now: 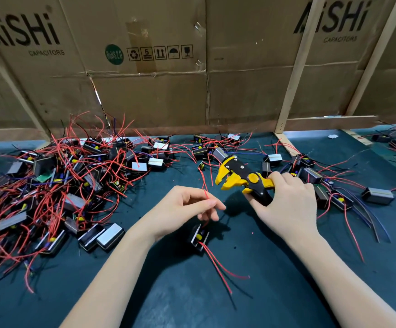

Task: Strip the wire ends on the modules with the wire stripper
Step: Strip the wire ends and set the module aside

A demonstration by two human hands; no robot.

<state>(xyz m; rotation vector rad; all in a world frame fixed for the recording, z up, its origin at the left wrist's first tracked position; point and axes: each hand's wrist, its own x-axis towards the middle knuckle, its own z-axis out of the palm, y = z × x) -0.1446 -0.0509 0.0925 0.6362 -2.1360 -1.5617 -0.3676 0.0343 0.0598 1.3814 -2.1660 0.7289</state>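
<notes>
My right hand (287, 204) grips the handles of a yellow and black wire stripper (242, 177), whose jaws point left and stand apart. My left hand (185, 209) pinches a thin red wire (206, 194) between thumb and fingers, its tip pointing up, a short way left of and below the jaws. That wire runs down to a small black module (199, 236) just below my left hand, on or just above the mat. Two more red wires (220, 268) trail from the module toward me.
A big tangled heap of black modules with red wires (57, 185) fills the left of the dark green mat (275, 268). A smaller group of modules (334, 185) lies at the right. Cardboard boxes (156, 91) and wooden slats wall the back.
</notes>
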